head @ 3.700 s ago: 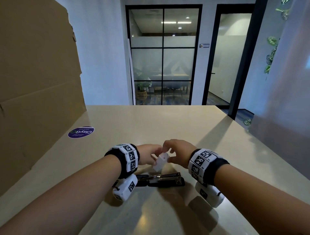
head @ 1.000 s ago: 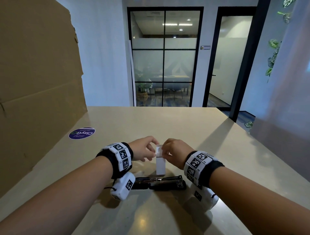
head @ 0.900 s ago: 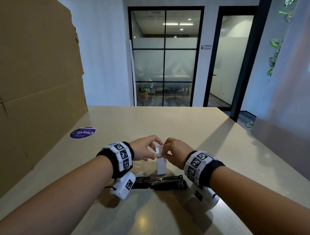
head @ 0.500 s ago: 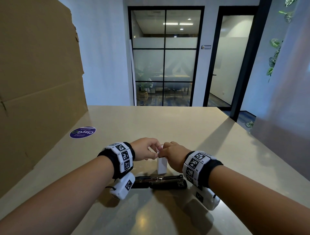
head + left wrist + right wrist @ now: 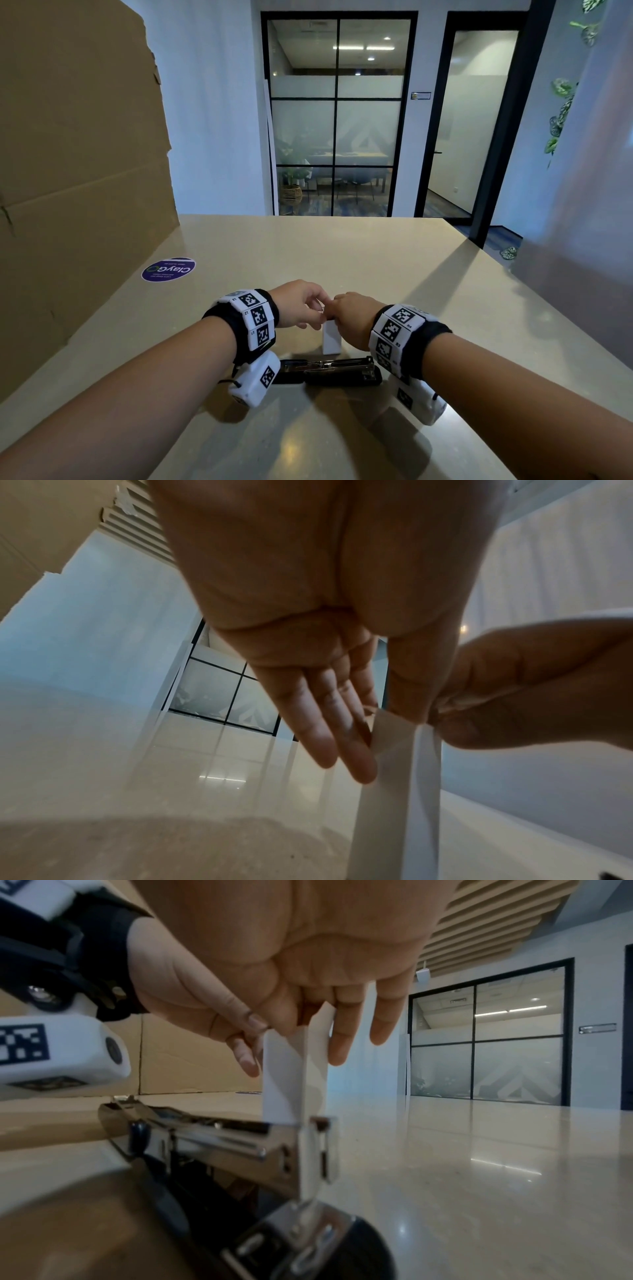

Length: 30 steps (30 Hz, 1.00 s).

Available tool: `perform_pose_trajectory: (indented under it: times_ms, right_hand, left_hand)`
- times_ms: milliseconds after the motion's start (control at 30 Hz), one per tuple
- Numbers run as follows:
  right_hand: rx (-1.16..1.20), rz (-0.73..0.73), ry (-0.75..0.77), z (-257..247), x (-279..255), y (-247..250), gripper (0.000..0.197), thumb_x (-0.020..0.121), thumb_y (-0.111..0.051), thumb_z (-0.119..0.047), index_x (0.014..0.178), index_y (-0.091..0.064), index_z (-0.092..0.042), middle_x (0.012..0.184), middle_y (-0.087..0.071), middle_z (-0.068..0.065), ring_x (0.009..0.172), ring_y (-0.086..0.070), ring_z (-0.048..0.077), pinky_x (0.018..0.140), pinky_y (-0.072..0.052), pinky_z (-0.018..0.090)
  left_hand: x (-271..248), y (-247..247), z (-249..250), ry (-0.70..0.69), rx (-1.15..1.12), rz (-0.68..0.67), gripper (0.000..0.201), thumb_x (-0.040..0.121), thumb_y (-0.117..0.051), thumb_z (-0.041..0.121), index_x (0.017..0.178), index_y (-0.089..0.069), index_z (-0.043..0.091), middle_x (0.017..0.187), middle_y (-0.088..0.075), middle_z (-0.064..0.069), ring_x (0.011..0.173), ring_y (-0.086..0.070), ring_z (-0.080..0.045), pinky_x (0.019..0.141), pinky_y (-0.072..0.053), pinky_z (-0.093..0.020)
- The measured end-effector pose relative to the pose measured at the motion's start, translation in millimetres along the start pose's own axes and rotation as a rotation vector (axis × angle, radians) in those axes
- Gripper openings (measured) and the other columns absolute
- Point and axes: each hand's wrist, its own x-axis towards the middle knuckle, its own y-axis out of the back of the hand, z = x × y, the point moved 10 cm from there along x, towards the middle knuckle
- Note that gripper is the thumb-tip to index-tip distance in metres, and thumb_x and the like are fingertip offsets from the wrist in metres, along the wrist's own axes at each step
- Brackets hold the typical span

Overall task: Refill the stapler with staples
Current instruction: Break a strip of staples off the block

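A small white staple box (image 5: 331,340) stands upright on the table just behind the black stapler (image 5: 329,371), which lies flat with its metal staple channel (image 5: 219,1139) open. My left hand (image 5: 317,310) and right hand (image 5: 339,310) meet over the top of the box. The left thumb and fingers (image 5: 329,715) pinch the upper end of the staple box (image 5: 394,791) from the left. My right hand (image 5: 308,1020) pinches the top of the staple box (image 5: 284,1080) from the right. What is inside the box is hidden.
A big cardboard sheet (image 5: 78,164) stands along the left side of the beige table (image 5: 342,260). A round purple sticker (image 5: 168,269) lies at the far left. Glass doors and a doorway stand beyond the far edge.
The box was held tilted above the stapler; it now stands upright on the table. Both hands have sunk a little and drawn together over its top.
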Motion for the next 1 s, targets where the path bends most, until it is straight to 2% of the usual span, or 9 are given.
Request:
perform_pose_trajectory:
  times_ms: [100, 233, 367, 467, 633, 800, 900, 1000]
  right_hand:
    - [-0.028, 0.011, -0.017, -1.2, -0.3, 0.6, 0.035, 0.091, -0.043, -0.014, 0.122, -0.059, -0.018, 0.119, -0.060, 0.012, 0.112, -0.057, 0.031, 0.093, -0.050, 0.044]
    - [-0.062, -0.015, -0.009, -3.9, -1.2, 0.3, 0.034, 0.092, -0.042, -0.015, 0.122, -0.058, -0.018, 0.122, -0.058, 0.011, 0.115, -0.054, 0.030, 0.095, -0.049, 0.044]
    - [-0.082, -0.023, 0.023, -8.8, -2.6, 4.2, 0.034, 0.092, -0.043, -0.012, 0.120, -0.063, -0.017, 0.116, -0.065, 0.013, 0.108, -0.061, 0.032, 0.087, -0.049, 0.035]
    - [-0.072, 0.014, 0.039, -9.1, -7.2, 9.2, 0.037, 0.092, -0.043, -0.013, 0.120, -0.065, -0.021, 0.115, -0.068, 0.012, 0.106, -0.062, 0.031, 0.085, -0.048, 0.032]
    - [-0.081, 0.009, 0.036, -9.9, -7.5, 9.6, 0.035, 0.091, -0.043, -0.013, 0.118, -0.064, -0.017, 0.116, -0.067, 0.012, 0.107, -0.061, 0.031, 0.086, -0.049, 0.033]
    - [-0.056, -0.031, -0.010, -7.8, -1.0, 1.2, 0.035, 0.087, -0.047, -0.012, 0.120, -0.059, -0.016, 0.118, -0.061, 0.010, 0.108, -0.060, 0.030, 0.091, -0.053, 0.040]
    - [-0.065, -0.032, -0.023, -7.8, 1.7, -0.3, 0.037, 0.089, -0.047, -0.012, 0.124, -0.057, -0.015, 0.122, -0.057, 0.010, 0.112, -0.057, 0.030, 0.093, -0.051, 0.042]
    - [-0.065, -0.028, -0.024, -6.9, 2.9, -1.0, 0.038, 0.089, -0.047, -0.012, 0.125, -0.056, -0.016, 0.126, -0.055, 0.010, 0.115, -0.055, 0.031, 0.094, -0.051, 0.042]
  left_hand:
    - [0.2, 0.0, -1.9, 0.007, 0.002, -0.001, 0.030, 0.084, -0.064, 0.008, 0.113, -0.060, 0.014, 0.084, -0.067, 0.001, 0.078, -0.064, -0.009, 0.069, -0.054, -0.019]
    - [0.9, -0.6, -3.4, 0.010, 0.007, -0.001, 0.030, 0.084, -0.063, 0.009, 0.114, -0.061, 0.015, 0.083, -0.067, 0.001, 0.083, -0.065, -0.012, 0.072, -0.054, -0.022]
    - [0.7, 0.3, -3.7, 0.010, 0.037, 0.010, 0.030, 0.084, -0.062, 0.008, 0.113, -0.061, 0.014, 0.078, -0.068, 0.003, 0.079, -0.063, -0.012, 0.071, -0.053, -0.023]
    - [0.5, -1.1, -3.6, 0.006, 0.036, 0.006, 0.026, 0.085, -0.061, 0.008, 0.109, -0.059, 0.018, 0.083, -0.069, 0.000, 0.081, -0.064, -0.013, 0.071, -0.053, -0.024]
    - [0.4, -1.4, -4.3, 0.010, 0.036, 0.007, 0.028, 0.085, -0.061, 0.009, 0.113, -0.061, 0.014, 0.081, -0.068, 0.001, 0.083, -0.065, -0.014, 0.071, -0.053, -0.023]
    - [1.3, -1.5, -3.3, -0.007, 0.041, 0.015, 0.022, 0.084, -0.061, 0.006, 0.102, -0.060, 0.019, 0.080, -0.064, 0.001, 0.085, -0.067, -0.017, 0.068, -0.052, -0.023]
    - [1.2, -1.0, -2.2, -0.010, 0.041, 0.016, 0.022, 0.085, -0.060, 0.005, 0.103, -0.060, 0.018, 0.083, -0.062, -0.001, 0.086, -0.067, -0.018, 0.074, -0.054, -0.029]
    - [1.2, -1.5, -2.0, -0.009, 0.049, 0.015, 0.026, 0.086, -0.061, 0.009, 0.111, -0.061, 0.013, 0.089, -0.065, -0.004, 0.090, -0.068, -0.020, 0.080, -0.055, -0.034]
